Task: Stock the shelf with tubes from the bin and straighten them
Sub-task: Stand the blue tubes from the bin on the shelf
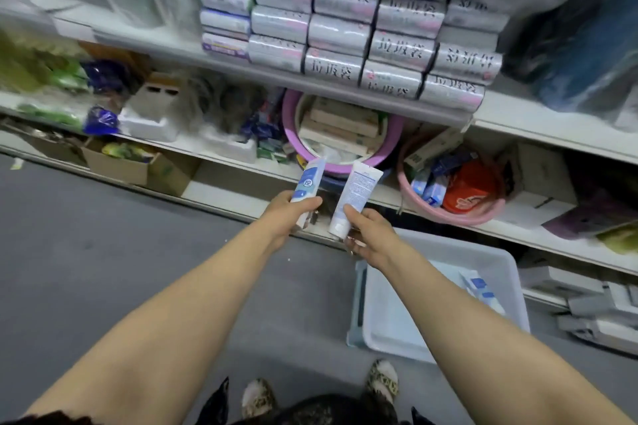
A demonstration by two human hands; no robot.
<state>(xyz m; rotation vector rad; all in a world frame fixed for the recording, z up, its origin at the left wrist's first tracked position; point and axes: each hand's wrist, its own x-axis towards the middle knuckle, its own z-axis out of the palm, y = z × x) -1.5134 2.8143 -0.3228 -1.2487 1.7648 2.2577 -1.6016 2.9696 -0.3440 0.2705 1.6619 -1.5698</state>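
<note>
My left hand (288, 214) grips a white and blue tube (309, 179) near its lower end, the tube pointing up toward the shelf. Beside it, my right hand (371, 235) holds a white tube (355, 195) with small print on its back, also tilted upward. Both tubes hang in front of the lower shelf edge (241, 166), just below a purple basin (345, 162). The pale blue bin (497, 262) sits on the floor to the right, under my right forearm. At least one more blue and white tube (481, 290) lies in it.
The purple basin holds flat boxes. A pink basin (459, 214) with boxes and an orange pack stands to its right. Silver wrapped rolls (366, 41) are stacked on the upper shelf. Cardboard boxes (138, 166) sit at the lower left. Grey floor lies to the left.
</note>
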